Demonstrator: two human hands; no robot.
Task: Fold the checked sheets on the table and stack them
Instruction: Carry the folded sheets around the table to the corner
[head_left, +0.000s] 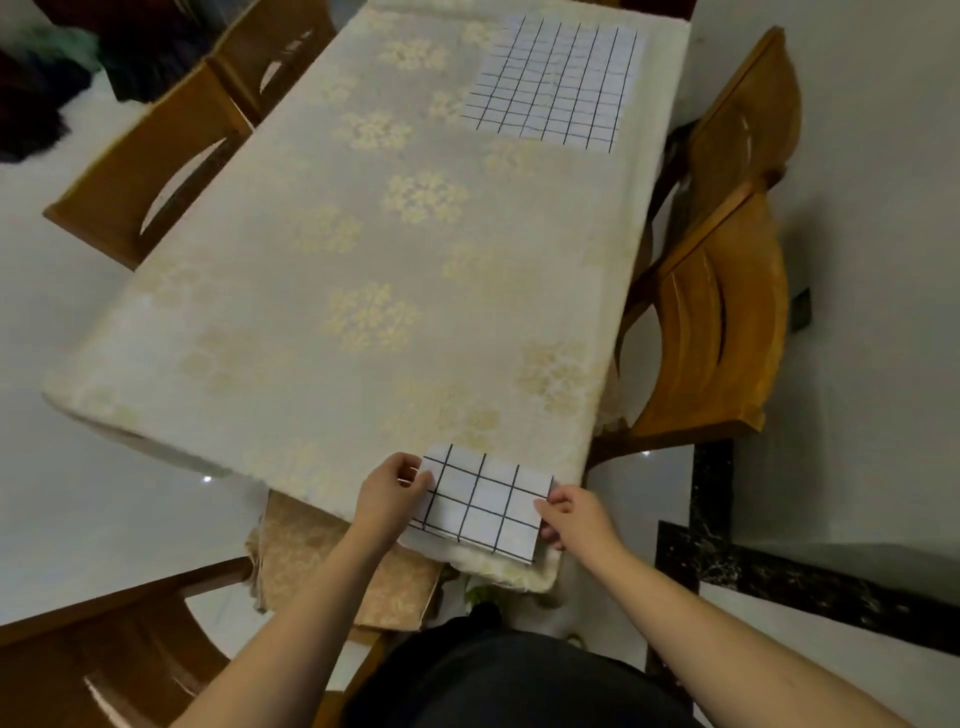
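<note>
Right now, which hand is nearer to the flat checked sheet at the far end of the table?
Right. The right hand lies below the far sheet; the left hand is further left.

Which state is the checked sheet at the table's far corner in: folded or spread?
Spread. The far checked sheet lies flat, showing many grid squares, far more than the folded sheet held by the left hand and right hand.

Matt cream tablecloth (363, 249) with a woven, faintly shiny gold flower pattern, smooth white black-gridded folded checked sheet (480, 506) at its near edge, flat checked sheet (553, 83) at its far corner, varnished wooden chairs (722, 312) beside it, glossy pale floor tiles (857, 415) around it.
</note>
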